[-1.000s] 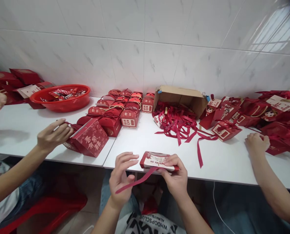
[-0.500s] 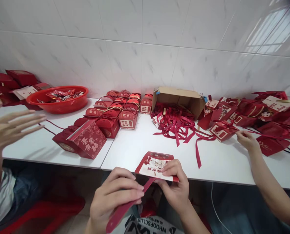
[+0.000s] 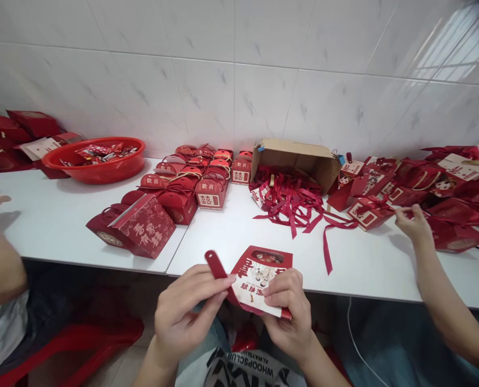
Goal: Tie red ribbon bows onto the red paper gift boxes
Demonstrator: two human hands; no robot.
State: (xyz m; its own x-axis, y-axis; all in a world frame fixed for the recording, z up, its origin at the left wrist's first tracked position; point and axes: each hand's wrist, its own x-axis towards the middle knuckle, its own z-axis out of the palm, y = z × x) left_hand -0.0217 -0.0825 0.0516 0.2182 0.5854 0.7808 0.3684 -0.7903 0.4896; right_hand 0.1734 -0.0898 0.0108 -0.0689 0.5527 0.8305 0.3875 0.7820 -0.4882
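Ribbon strip [image 3: 216, 264], dark red, slanting up-left, pinched in left hand [image 3: 185, 317]; flat red-and-white paper gift bag [image 3: 261, 274] just right of it, clamped in right hand [image 3: 290, 320], at white worktop [image 3: 223, 236] edge.

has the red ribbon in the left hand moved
Yes. The red ribbon pinched by the left hand swung upward: its free end hung below the white table's front edge, now it pokes above that edge.

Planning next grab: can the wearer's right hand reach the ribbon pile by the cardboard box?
Probably yes: only bare table lies between the right hand and the ribbon pile; the co-worker's hand is off to the side. But it is gripping the flat red bag.
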